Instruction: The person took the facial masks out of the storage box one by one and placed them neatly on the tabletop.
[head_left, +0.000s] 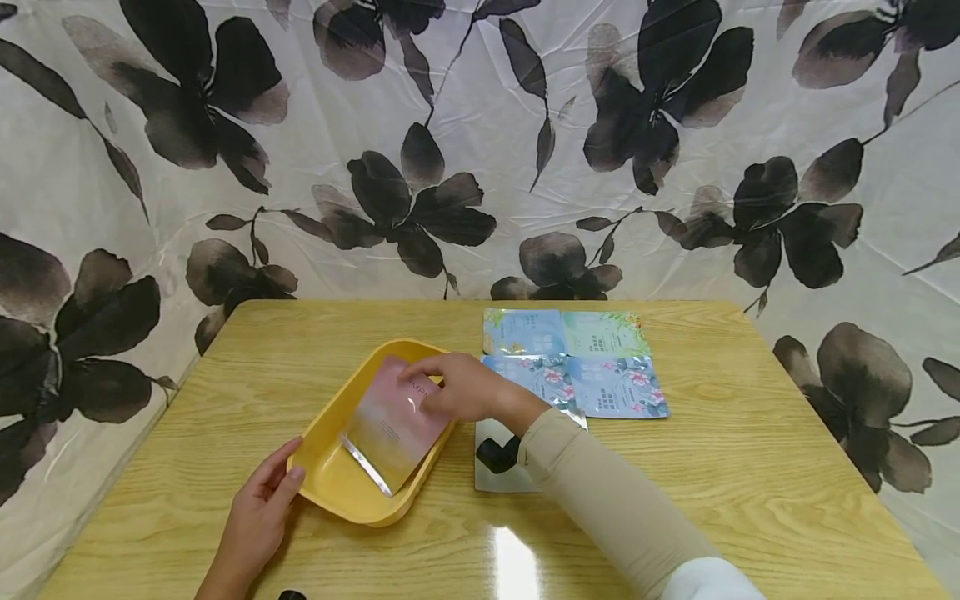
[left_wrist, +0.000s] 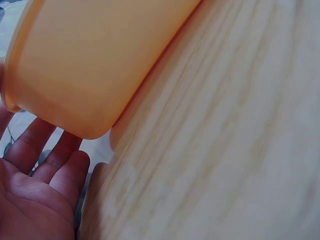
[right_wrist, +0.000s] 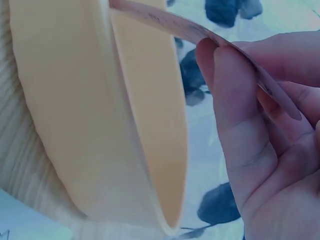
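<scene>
My right hand [head_left: 468,387] pinches the upper end of a flat pink packet [head_left: 397,421] between thumb and fingers. The packet lies slanted over the inside of a yellow plastic tub [head_left: 322,467], its silvery lower edge within the walls. In the right wrist view the packet [right_wrist: 175,25] bends in a curve above the tub's rim [right_wrist: 135,125]. At the tub's near left corner, my left hand [head_left: 258,500] holds the rim with thumb and fingers. Other fingers [left_wrist: 32,145] of that hand spread loosely beneath the corner in the left wrist view.
Right of the tub, several blue and green flat packets [head_left: 618,387] lie in two rows. A pale packet with a black shape [head_left: 495,479] lies nearer, partly beneath my right forearm. Behind the wooden table [head_left: 712,500] hangs a flowered cloth [head_left: 480,100]. A small black object [head_left: 292,595] shows at the bottom edge.
</scene>
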